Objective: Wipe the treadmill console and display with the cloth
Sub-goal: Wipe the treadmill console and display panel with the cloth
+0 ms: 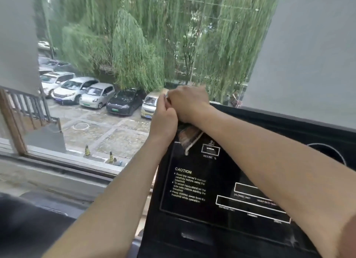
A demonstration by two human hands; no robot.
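Fingers: both hands clenched together, right hand (187,103) over left hand (163,119); cloth barely visible.
Place: console (202,190) top-left corner.

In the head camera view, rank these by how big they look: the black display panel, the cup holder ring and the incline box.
1. Display panel, by far.
2. Cup holder ring, partly hidden behind the forearm, so its full size is unsure.
3. Incline box.

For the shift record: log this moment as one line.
left hand and right hand together | top left corner of console | cloth barely visible
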